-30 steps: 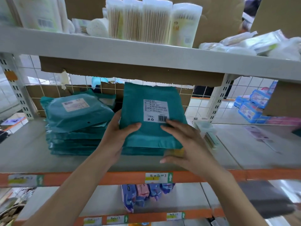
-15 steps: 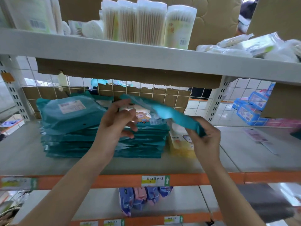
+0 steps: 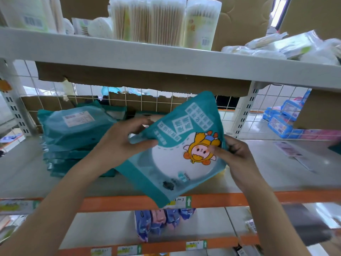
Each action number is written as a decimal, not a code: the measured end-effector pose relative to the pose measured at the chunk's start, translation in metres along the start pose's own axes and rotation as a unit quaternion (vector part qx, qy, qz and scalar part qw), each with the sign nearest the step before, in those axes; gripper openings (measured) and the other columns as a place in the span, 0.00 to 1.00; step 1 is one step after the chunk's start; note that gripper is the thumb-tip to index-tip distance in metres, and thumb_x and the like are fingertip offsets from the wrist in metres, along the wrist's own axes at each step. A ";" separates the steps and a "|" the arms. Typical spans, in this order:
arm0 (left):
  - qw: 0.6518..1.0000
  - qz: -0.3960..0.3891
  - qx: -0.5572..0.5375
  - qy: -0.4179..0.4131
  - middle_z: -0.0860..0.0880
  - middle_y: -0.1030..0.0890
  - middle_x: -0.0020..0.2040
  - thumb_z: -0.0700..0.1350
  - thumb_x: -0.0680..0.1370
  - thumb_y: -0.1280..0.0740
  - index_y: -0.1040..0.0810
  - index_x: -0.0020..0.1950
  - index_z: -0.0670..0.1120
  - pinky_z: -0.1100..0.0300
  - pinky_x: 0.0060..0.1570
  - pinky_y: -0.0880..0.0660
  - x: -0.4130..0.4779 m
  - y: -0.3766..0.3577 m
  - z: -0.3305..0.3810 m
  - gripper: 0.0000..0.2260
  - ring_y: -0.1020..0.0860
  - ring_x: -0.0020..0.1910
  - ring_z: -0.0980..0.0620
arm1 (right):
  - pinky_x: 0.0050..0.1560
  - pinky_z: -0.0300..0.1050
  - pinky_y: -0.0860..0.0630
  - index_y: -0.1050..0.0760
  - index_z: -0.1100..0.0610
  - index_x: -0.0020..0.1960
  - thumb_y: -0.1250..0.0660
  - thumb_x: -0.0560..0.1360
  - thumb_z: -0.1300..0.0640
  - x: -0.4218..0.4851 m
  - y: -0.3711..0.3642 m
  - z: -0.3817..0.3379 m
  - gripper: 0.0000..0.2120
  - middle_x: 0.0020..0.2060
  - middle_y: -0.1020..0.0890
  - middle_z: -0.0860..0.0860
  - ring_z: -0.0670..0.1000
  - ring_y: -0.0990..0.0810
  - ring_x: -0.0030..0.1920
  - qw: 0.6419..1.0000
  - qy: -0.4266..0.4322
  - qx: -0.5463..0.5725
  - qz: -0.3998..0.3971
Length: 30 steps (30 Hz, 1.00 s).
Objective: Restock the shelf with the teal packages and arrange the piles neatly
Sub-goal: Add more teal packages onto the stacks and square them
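Head view shows the teal package (image 3: 171, 163) now turned over to its cartoon front, pinched at both sides by left hand (image 3: 118, 143) and right hand (image 3: 238, 156), above the shelf (image 3: 22, 174) beside the pile (image 3: 73, 137), not yet stacked.

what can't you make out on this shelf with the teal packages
Head view:
Whatever sits behind the held teal plastic package with the cartoon figure: covered by it and the left hand.
Print on the white label atop the stack of teal packages: too blurred to read.
The paper price tag on the orange rail: partly covered by the package's lower corner.
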<state>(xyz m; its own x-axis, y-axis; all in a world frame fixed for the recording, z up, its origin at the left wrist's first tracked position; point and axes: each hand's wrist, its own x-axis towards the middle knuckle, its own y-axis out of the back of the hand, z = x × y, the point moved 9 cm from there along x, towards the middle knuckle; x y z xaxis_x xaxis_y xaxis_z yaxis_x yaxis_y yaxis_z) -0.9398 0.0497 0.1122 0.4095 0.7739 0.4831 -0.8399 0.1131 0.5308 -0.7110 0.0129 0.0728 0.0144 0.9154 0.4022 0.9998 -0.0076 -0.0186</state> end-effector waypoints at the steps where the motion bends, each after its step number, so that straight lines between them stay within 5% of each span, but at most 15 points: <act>1: 1.000 -0.031 -0.006 0.004 0.60 0.19 0.47 0.62 0.64 0.34 0.21 0.47 0.54 0.74 0.42 0.30 -0.001 -0.008 -0.004 0.18 0.22 0.47 0.64 | 0.40 0.41 0.20 0.16 0.52 0.45 0.24 0.60 0.50 -0.001 -0.003 0.004 0.14 0.42 0.14 0.52 0.51 0.16 0.42 1.000 -0.008 0.006 -0.003; 6: 0.995 -0.086 -0.022 0.037 0.56 0.17 0.46 0.63 0.65 0.35 0.21 0.48 0.51 0.63 0.44 0.26 -0.005 -0.022 -0.025 0.20 0.19 0.45 0.59 | 0.40 0.36 0.22 0.18 0.55 0.45 0.32 0.70 0.69 -0.003 -0.015 0.013 0.11 0.39 0.15 0.47 0.46 0.16 0.41 0.998 -0.042 -0.041 -0.015; 8: 0.992 -0.103 0.033 0.063 0.55 0.17 0.44 0.63 0.66 0.36 0.21 0.48 0.51 0.58 0.44 0.25 -0.005 -0.019 -0.033 0.19 0.19 0.44 0.58 | 0.42 0.37 0.22 0.21 0.49 0.50 0.26 0.68 0.59 -0.002 -0.012 0.011 0.12 0.42 0.15 0.46 0.46 0.17 0.43 0.996 -0.036 -0.083 -0.025; 10: 0.979 -0.146 0.124 0.069 0.59 0.19 0.43 0.60 0.71 0.34 0.23 0.51 0.54 0.58 0.42 0.26 -0.005 -0.021 -0.037 0.13 0.21 0.42 0.59 | 0.46 0.40 0.21 0.22 0.41 0.51 0.21 0.57 0.43 0.000 -0.007 0.005 0.24 0.46 0.16 0.47 0.49 0.17 0.47 0.994 -0.030 -0.103 -0.024; 13: 0.944 -0.230 0.231 0.045 0.66 0.27 0.40 0.52 0.76 0.34 0.24 0.54 0.56 0.68 0.38 0.34 -0.005 -0.034 -0.033 0.07 0.27 0.40 0.66 | 0.53 0.42 0.24 0.26 0.42 0.57 0.22 0.60 0.44 0.003 -0.014 -0.005 0.27 0.49 0.17 0.43 0.47 0.19 0.50 0.985 -0.034 -0.157 -0.059; 17: 0.904 -0.313 0.291 0.026 0.56 0.20 0.44 0.51 0.76 0.34 0.22 0.49 0.51 0.64 0.39 0.32 -0.003 -0.057 -0.026 0.05 0.26 0.40 0.60 | 0.55 0.46 0.24 0.25 0.42 0.54 0.25 0.64 0.44 -0.007 -0.050 0.015 0.21 0.51 0.18 0.43 0.43 0.21 0.53 0.904 -0.133 -0.339 -0.225; 20: 0.896 -0.356 0.261 0.034 0.51 0.19 0.46 0.48 0.76 0.33 0.21 0.52 0.49 0.65 0.37 0.33 -0.005 -0.070 -0.022 0.07 0.24 0.43 0.56 | 0.41 0.35 0.25 0.26 0.49 0.43 0.29 0.72 0.53 -0.017 -0.069 0.025 0.06 0.42 0.20 0.44 0.42 0.21 0.44 0.850 -0.132 -0.415 -0.295; 22: 0.891 -0.370 0.262 0.029 0.52 0.19 0.49 0.48 0.76 0.33 0.21 0.55 0.49 0.69 0.37 0.34 -0.006 -0.076 -0.021 0.09 0.24 0.45 0.57 | 0.34 0.29 0.31 0.30 0.47 0.39 0.30 0.74 0.55 -0.019 -0.072 0.032 0.09 0.37 0.23 0.40 0.36 0.24 0.38 0.845 -0.132 -0.424 -0.298; 24: 0.892 -0.325 0.314 -0.016 0.55 0.20 0.55 0.50 0.75 0.32 0.23 0.60 0.52 0.72 0.41 0.36 -0.003 -0.073 -0.013 0.14 0.26 0.47 0.59 | 0.34 0.28 0.32 0.31 0.45 0.37 0.31 0.74 0.55 -0.019 -0.068 0.036 0.12 0.36 0.25 0.38 0.35 0.25 0.36 0.849 -0.133 -0.425 -0.283; 27: 0.901 -0.114 0.390 -0.152 0.54 0.24 0.61 0.57 0.75 0.35 0.30 0.68 0.55 0.63 0.59 0.41 -0.001 -0.045 0.013 0.22 0.30 0.59 0.55 | 0.39 0.39 0.25 0.28 0.50 0.39 0.31 0.73 0.57 -0.016 -0.049 0.044 0.08 0.38 0.21 0.46 0.45 0.21 0.40 0.882 -0.148 -0.381 -0.233; 30: 0.925 0.057 0.319 -0.200 0.47 0.26 0.62 0.57 0.75 0.40 0.32 0.67 0.50 0.56 0.64 0.43 -0.015 -0.012 0.023 0.22 0.33 0.62 0.50 | 0.39 0.41 0.24 0.25 0.63 0.41 0.29 0.67 0.51 -0.015 -0.026 0.046 0.14 0.36 0.18 0.54 0.52 0.19 0.39 0.940 -0.148 -0.258 -0.165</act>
<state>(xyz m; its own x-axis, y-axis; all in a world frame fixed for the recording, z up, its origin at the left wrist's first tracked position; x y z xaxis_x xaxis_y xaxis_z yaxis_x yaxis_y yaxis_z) -0.9277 0.0224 0.1148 0.5374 0.4517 0.7122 -0.5568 -0.4442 0.7019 -0.7374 0.0175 0.0254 -0.2256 0.9736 0.0342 0.8244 0.1721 0.5392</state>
